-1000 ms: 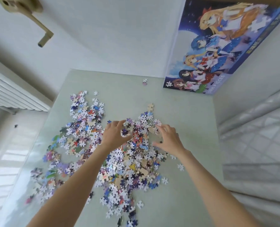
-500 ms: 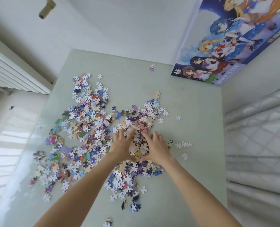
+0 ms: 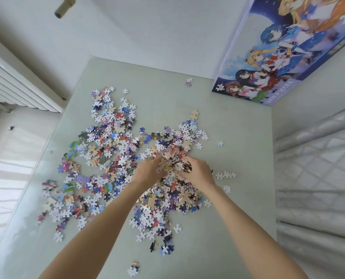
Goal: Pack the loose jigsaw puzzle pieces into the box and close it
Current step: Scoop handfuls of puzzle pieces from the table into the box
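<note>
While pieces (image 3: 111, 150) litter the table (image 3: 238, 121), both hands cup a heap (image 3: 174, 165).

- Two hands: left hand (image 3: 150, 171) and right hand (image 3: 197, 173), cupped together around one clump of puzzle pieces (image 3: 173, 165).
- One box (image 3: 284, 51), printed with cartoon figures, at the far right corner of the table.
- One table (image 3: 238, 228), pale green.
- Loose puzzle pieces (image 3: 107, 148) — too many to count, several hundred at a glance, spread in one broad heap.
- Strays apart from the heap: two by the far edge (image 3: 188, 82), one tan piece (image 3: 194, 114), one pale piece (image 3: 220, 143) at right, a small pair (image 3: 134, 268) near the front edge.
- One radiator (image 3: 12, 85) at left.
- One mattress (image 3: 316, 188) at right — quilted, white.
</note>
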`<state>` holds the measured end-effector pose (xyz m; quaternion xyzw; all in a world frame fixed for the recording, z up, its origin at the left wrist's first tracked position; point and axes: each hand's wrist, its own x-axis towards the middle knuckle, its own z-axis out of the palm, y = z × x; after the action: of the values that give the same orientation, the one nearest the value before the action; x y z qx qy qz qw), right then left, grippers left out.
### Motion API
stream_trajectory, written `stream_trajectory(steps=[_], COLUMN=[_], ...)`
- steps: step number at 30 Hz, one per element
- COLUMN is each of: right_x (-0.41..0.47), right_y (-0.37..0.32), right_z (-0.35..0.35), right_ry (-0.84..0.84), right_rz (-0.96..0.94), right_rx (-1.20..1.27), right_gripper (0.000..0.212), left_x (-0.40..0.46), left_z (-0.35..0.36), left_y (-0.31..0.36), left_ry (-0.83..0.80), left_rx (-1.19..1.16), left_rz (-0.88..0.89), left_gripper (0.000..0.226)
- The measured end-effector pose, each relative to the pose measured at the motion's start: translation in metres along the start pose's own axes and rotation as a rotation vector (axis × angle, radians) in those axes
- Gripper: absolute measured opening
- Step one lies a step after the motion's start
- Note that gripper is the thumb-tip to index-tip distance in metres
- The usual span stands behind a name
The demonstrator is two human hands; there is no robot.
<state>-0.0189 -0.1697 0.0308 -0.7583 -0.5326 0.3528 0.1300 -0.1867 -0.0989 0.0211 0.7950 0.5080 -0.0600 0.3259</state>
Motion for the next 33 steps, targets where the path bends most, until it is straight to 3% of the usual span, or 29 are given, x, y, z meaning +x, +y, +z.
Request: stream_trajectory(steps=[9,21,29,33], right_x=[0.002,0.003,0.002,0.001], right_y=[0.006,0.008,0.010,0.008], right_z=[0.000,-0.001,-0.007,-0.009], right_ry=[0.137,0.219,0.216,0.233], right_rz=[-0.038,-0.116,-0.127,-0.130], right_rx=[-0.084,-0.097,-0.098,-0.065], right_gripper=[0.042,0.033,0.032,0.031], left_x=[-0.002,0.005,0.009,0.009], left_z=[-0.013,-0.003,-0.001,-0.011], left_y=[0.004,0.010,0.014,0.010], left_ry=[0.121,0.085,0.053,0.119], left_rx=[0.104,0.298,0.291,0.201], left_rz=[-0.027,0.069,0.046,0.028], left_gripper=[0.049,0.046,0.051,0.042])
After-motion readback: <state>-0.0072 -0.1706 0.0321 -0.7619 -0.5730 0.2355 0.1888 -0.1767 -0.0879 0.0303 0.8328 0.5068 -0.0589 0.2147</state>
